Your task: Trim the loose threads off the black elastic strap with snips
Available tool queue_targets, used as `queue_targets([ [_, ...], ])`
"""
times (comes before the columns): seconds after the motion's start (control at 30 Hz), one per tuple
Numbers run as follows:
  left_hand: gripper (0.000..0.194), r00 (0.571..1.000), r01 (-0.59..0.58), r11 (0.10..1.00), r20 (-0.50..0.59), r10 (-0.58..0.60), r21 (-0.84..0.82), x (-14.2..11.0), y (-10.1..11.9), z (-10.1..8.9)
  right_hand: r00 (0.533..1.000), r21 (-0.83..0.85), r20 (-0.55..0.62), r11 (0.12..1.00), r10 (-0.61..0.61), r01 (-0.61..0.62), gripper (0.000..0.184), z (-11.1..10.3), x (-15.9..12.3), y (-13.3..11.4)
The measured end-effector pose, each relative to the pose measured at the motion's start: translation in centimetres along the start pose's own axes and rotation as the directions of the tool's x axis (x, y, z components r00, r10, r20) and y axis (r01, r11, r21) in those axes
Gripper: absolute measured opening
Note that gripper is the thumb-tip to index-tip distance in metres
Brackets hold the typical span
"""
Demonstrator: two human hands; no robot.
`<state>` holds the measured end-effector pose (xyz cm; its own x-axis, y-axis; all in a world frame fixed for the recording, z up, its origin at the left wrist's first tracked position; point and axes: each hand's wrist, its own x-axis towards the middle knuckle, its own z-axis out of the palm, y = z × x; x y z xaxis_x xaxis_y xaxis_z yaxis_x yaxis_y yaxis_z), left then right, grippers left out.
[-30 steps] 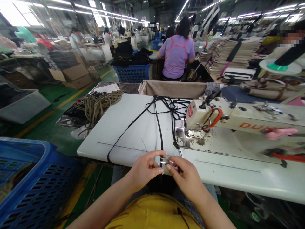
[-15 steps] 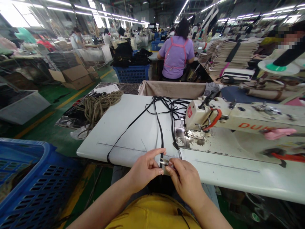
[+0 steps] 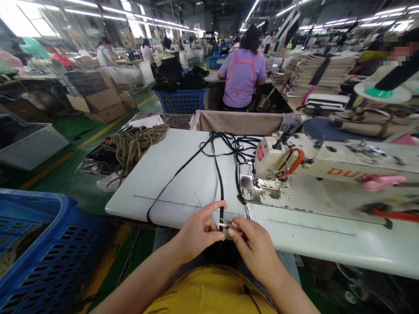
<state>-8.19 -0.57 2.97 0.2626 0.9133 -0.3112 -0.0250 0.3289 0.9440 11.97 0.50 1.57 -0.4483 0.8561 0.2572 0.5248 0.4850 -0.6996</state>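
My left hand (image 3: pixel 198 231) holds a narrow black strap (image 3: pixel 221 192), with the index finger above and the thumb lower down along it. Its other fingers are curled and partly hidden. Pinched in my right hand (image 3: pixel 257 244) are small metal thread snips (image 3: pixel 224 223), whose blades lie across the strap between my left finger and thumb. The snips' handle is mostly covered by my fingers. From my hands the strap runs up the white sewing table (image 3: pixel 176 183) to a loose tangle of black strap (image 3: pixel 229 141) beside the sewing machine (image 3: pixel 271 157).
A bundle of olive cords (image 3: pixel 140 144) lies off the table's left corner. A blue plastic basket (image 3: pixel 62 244) stands at lower left. Beyond the table are a fabric-lined bin (image 3: pixel 235 121) and a seated co-worker (image 3: pixel 242 78). Stacked beige pieces (image 3: pixel 324 74) rise at right.
The snips have shifted slightly, and their blades look closer together across the strap. Both hands stay in nearly the same place.
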Motion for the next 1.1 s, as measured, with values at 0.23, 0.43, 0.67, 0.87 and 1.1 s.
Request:
queue_targets([
  [0.23, 0.039, 0.996, -0.053, 0.851, 0.029, 0.08, -0.523, 0.3, 0.2, 0.1, 0.988, 0.34, 0.108, 0.93, 0.112, -0.142, 0.028, 0.4, 0.0, -0.1],
  [0.43, 0.03, 0.996, 0.011, 0.828, -0.07, -0.061, -0.561, 1.3, 0.0, 0.5, 0.999, 0.206, 0.048, 0.979, -0.016, 0.006, 0.023, 0.3, 0.0, -0.2],
  [0.67, 0.036, 0.97, -0.092, 0.894, -0.244, -0.02, -0.439, 2.1, -0.9, 1.1, 0.992, 0.133, 0.021, 0.984, -0.122, 0.118, 0.023, -0.1, -0.2, -0.1],
  [0.87, 0.038, 0.977, -0.071, 0.918, -0.211, -0.014, -0.39, 2.7, -1.4, 1.7, 0.999, 0.18, 0.021, 0.983, 0.03, -0.033, 0.024, 0.9, -0.3, -0.2],
  [1.1, 0.039, 0.954, -0.11, 0.924, -0.299, -0.005, -0.367, 2.8, -1.6, 1.9, 0.999, 0.149, 0.031, 0.988, 0.026, -0.031, 0.027, 0.7, -1.0, 0.1],
])
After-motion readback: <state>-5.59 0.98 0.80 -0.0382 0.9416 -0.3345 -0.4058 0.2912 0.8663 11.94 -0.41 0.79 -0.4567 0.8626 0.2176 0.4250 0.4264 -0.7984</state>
